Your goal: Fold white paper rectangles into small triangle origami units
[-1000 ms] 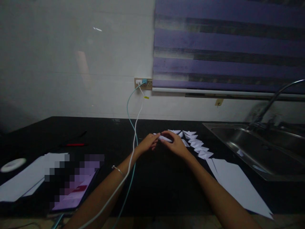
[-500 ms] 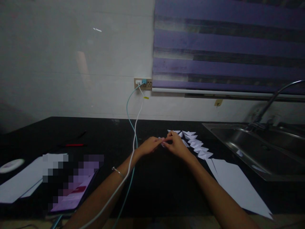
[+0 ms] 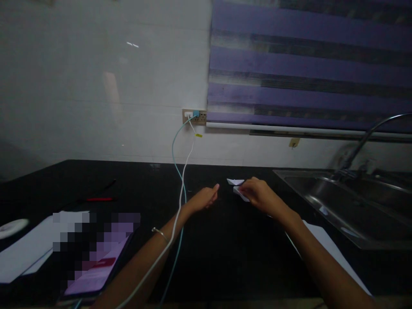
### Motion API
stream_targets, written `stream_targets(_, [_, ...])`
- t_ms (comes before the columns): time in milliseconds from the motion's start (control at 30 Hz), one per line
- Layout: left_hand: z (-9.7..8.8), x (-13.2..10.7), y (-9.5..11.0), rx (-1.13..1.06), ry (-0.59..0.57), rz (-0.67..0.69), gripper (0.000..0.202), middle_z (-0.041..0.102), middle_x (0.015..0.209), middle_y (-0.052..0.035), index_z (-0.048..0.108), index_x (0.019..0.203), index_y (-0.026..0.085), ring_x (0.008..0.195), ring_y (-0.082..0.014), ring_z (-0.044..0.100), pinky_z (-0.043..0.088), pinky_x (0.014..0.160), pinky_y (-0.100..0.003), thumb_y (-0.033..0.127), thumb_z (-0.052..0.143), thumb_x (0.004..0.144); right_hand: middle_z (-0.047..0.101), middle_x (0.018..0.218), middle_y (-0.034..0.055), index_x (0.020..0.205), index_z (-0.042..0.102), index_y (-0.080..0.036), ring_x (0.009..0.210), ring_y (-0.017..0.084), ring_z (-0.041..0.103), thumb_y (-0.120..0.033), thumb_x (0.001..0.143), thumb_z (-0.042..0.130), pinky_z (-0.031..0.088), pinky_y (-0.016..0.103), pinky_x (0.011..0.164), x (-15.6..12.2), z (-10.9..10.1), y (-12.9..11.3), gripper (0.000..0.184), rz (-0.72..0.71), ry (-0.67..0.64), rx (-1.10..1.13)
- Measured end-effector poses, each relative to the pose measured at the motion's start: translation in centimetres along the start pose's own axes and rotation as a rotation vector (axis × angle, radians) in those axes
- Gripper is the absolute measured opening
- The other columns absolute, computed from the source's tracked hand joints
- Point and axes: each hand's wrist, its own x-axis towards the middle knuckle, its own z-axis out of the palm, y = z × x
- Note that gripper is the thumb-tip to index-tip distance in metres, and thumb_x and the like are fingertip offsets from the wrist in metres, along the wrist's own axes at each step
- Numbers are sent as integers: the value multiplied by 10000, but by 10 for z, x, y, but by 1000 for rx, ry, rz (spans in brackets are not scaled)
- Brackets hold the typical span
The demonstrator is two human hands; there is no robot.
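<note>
My right hand (image 3: 259,195) is on the counter right of centre, its fingertips closed on a small folded white paper boat (image 3: 242,195). Just beyond it lies another white paper boat (image 3: 235,182). The right hand and forearm hide the row of boats to the right. My left hand (image 3: 206,197) rests apart, left of the boats, fingers curled in and thumb pointing up; nothing shows in it.
White paper sheets (image 3: 322,236) lie partly under my right forearm, beside a steel sink (image 3: 322,193). At left are more papers (image 3: 28,253), a tablet-like screen (image 3: 106,262) and a red pen (image 3: 99,199). White and teal cables (image 3: 183,180) run from the wall socket across my left forearm.
My hands were together over a small folded paper. They have parted: my right hand has moved right to the boats, while my left stays near its place.
</note>
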Motion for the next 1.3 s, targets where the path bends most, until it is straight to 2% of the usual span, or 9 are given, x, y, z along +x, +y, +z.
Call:
stream_targets(67, [1,-2,3,13,-3,3,621,390,498,45,443,618,170,428,-87,372,317,449,-217,724,249,817,668,836,84,828,705,-198,818,215,566,-155,823,543,383,290,728,-13,4,6,167,-42,-152,-58])
stream_targets(200, [1,-4,7,27,-9,-20,588,396,533,44,436,625,170,434,-80,353,293,427,-212,717,316,804,658,845,88,819,702,-201,790,208,585,-108,791,551,395,275,691,-32,18,17,180,7,-300,-127])
stream_targets(367, [0,-4,8,42,-7,-26,584,403,541,39,444,626,169,441,-82,359,292,429,-211,710,317,808,651,885,119,783,683,-177,850,232,588,-63,781,511,409,291,712,-30,26,20,206,46,-271,-231])
stream_targets(500, [0,-4,7,45,-6,-16,590,412,545,35,450,623,166,449,-82,363,284,430,-207,711,319,807,655,898,116,792,692,-176,855,226,590,-82,792,503,423,302,715,-22,25,24,211,38,-256,-213])
stream_targets(700, [0,-3,6,38,1,-20,602,405,523,38,459,626,163,440,-83,368,305,439,-206,708,290,817,680,894,75,904,706,-182,810,198,603,-241,794,594,438,297,741,-16,11,36,168,55,-175,-26])
stream_targets(833, [0,-2,4,53,-4,-22,599,404,510,38,451,615,165,432,-83,367,305,435,-206,706,292,818,689,847,75,908,711,-156,745,177,603,-158,789,551,428,253,675,1,4,50,199,45,-127,-46])
stream_targets(967, [1,-1,3,76,4,-12,582,400,528,38,442,610,166,440,-82,370,302,439,-207,693,313,820,698,866,93,919,715,-135,765,174,615,-42,741,527,423,231,685,22,12,67,275,34,-168,-101])
stream_targets(1133, [2,-2,3,83,-1,31,553,392,554,35,437,616,168,467,-84,364,279,440,-203,666,335,832,710,929,103,974,717,-160,855,198,633,-34,707,574,428,243,737,40,25,83,327,101,-216,-158])
stream_targets(1300, [1,-1,0,113,-13,51,533,391,551,37,435,618,175,455,-86,355,271,446,-220,651,345,840,732,874,90,877,742,-170,818,196,653,-14,663,582,435,233,702,51,28,93,310,133,-338,-164])
